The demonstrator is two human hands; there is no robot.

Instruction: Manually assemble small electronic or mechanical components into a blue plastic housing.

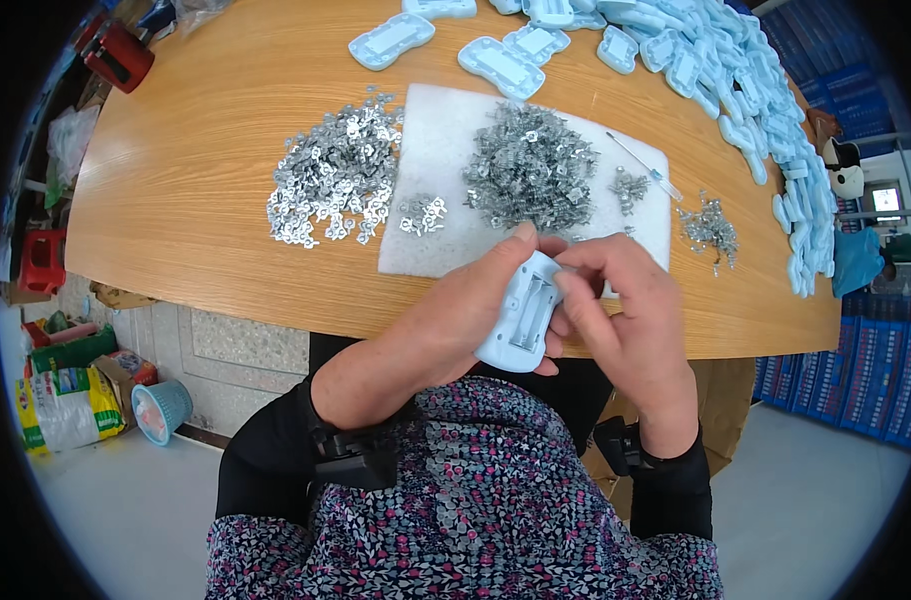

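My left hand (pixel 445 315) is closed round a light blue plastic housing (pixel 520 318) with a long battery compartment, tilted above the table's near edge. At the compartment's upper right end, my right hand (pixel 635 310) pinches with thumb and forefinger; whatever sits between those fingertips is hidden. Just beyond the hands lies a white foam pad (pixel 435 130) bearing a heap of small metal spring contacts (pixel 530 170). Smaller clusters of metal pieces (pixel 422 214) and contacts (pixel 629 188) flank that heap. A thin screwdriver-like tool (pixel 655 176) rests on the pad's right side.
Left of the pad, flat metal tabs (pixel 340 175) are piled on the wooden table (pixel 195 170). Another small metal pile (pixel 710 230) lies to the right. Many blue housings (pixel 695 65) cover the far right edge. A red stool (pixel 42 260) and a basket (pixel 162 410) stand at left.
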